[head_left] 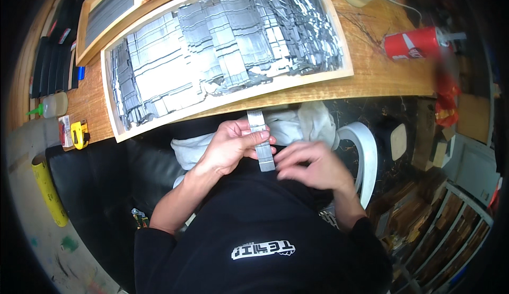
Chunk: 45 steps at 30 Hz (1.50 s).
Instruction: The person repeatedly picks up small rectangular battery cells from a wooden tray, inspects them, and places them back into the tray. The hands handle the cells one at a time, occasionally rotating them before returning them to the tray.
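My left hand (pixel 236 144) pinches a narrow grey strip (pixel 264 155) between thumb and fingers, just in front of the table's near edge. Thin dark lines cross the strip, like the layered pieces on the table. Close to its lower end, my right hand (pixel 313 164) hovers with bent fingers, somewhat blurred; its fingertips look apart from the strip, and nothing shows in them. Beyond both hands lies a shallow wooden frame (pixel 228 99) packed with grey and silvery strips (pixel 217 45), some in neat rows, those at the right jumbled.
A second wooden frame (pixel 87 50) stands behind. On the wooden table (pixel 371 76) are a red can (pixel 411 44) lying on its side, a glue bottle (pixel 54 104) and a yellow tape measure (pixel 80 134). Grey cloth (pixel 313 121) hangs below the edge, near a white chair arm (pixel 367 156).
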Available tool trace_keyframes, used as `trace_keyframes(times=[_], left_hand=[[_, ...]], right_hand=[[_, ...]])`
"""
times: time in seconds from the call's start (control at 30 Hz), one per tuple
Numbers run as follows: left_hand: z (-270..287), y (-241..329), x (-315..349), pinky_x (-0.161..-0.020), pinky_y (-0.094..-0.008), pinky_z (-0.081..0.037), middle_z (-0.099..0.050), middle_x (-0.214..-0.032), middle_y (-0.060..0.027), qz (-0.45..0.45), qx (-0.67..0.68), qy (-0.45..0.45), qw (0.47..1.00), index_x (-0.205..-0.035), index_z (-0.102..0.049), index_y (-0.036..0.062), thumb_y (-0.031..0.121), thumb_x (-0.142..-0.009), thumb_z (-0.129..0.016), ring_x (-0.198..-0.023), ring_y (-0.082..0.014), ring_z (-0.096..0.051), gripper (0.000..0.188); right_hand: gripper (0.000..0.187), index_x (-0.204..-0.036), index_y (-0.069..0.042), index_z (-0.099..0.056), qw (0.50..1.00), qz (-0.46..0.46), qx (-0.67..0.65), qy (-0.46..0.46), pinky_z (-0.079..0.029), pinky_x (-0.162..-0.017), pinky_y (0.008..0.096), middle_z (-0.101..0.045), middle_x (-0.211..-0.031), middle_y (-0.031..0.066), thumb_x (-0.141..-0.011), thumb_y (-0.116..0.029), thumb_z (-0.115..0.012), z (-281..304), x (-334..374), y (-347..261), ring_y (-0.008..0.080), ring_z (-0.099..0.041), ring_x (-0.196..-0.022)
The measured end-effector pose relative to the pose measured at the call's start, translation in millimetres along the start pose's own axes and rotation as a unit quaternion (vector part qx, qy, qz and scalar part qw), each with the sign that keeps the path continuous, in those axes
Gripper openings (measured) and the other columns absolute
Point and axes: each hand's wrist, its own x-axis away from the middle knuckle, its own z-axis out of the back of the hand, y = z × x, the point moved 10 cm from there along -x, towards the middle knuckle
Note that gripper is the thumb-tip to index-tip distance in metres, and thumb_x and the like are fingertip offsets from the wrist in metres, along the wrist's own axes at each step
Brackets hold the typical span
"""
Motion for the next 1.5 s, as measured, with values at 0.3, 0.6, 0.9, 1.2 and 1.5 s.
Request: trace_keyframes(times=[0.3, 0.6, 0.9, 1.2, 1.5], left_hand=[[-7.5, -32.8, -56.4, -0.070, -0.0310, -0.063, -0.078, -0.106, -0.0135, 0.044, -0.097, -0.022, 0.994, -0.119, -0.069, -0.0008, 0.006, -0.093, -0.080, -0.092, -0.0243, -0.079, 0.029], [-29.6, -60.9, -93.5, -0.071, -0.0327, -0.060, -0.077, -0.101, -0.0080, -0.014, -0.194, -0.026, 0.981, -0.118, -0.073, -0.0004, -0.004, -0.084, -0.077, -0.084, -0.0156, -0.072, 0.034], [-35.6, -46.3, -93.3, -0.061, -0.0307, -0.055, -0.075, -0.100, -0.0111, -0.033, -0.279, -0.010, 0.960, -0.122, -0.070, -0.0035, -0.012, -0.078, -0.070, -0.081, -0.0175, -0.070, 0.045], [-35.2, -60.6, -92.8, -0.054, -0.0257, -0.055, -0.078, -0.100, -0.0117, 0.089, -0.191, -0.073, 0.975, -0.112, -0.072, -0.0029, -0.005, -0.087, -0.079, -0.082, -0.0205, -0.079, 0.026], [-28.0, -58.9, -81.0, -0.055, -0.0235, -0.055, -0.079, -0.094, -0.0107, 0.099, -0.175, -0.088, 0.975, -0.104, -0.074, -0.0019, 0.000, -0.088, -0.080, -0.082, -0.0195, -0.078, 0.017]], right_hand=[[0.033, -0.118, 0.002, -0.071, 0.952, -0.079, 0.110, 0.274, -0.056, -0.089, 0.0348, -0.076, -0.108, 0.0155, -0.089, -0.011, -0.082, 106.6, 14.2, 142.8, 0.0237, -0.072, -0.099], [0.062, -0.129, 0.002, -0.060, 0.985, 0.048, -0.022, 0.167, -0.055, -0.093, 0.0338, -0.069, -0.115, 0.0095, -0.077, -0.012, -0.091, 57.8, -19.0, 93.2, 0.0152, -0.066, -0.103], [0.033, -0.118, 0.001, -0.070, 0.973, -0.112, -0.177, 0.095, -0.057, -0.083, 0.0301, -0.076, -0.104, 0.0084, -0.090, -0.011, -0.083, 36.6, -24.2, 140.9, 0.0112, -0.068, -0.093], [0.021, -0.105, 0.003, -0.074, 0.959, -0.192, -0.127, 0.165, -0.056, -0.068, 0.0306, -0.076, -0.090, 0.0105, -0.100, -0.017, -0.070, 45.1, -28.8, 154.0, 0.0136, -0.067, -0.075], [0.036, -0.117, 0.007, -0.067, 0.956, -0.165, -0.109, 0.218, -0.058, -0.074, 0.0323, -0.075, -0.099, 0.0141, -0.098, -0.022, -0.074, 49.7, -34.4, 133.3, 0.0171, -0.070, -0.084]])
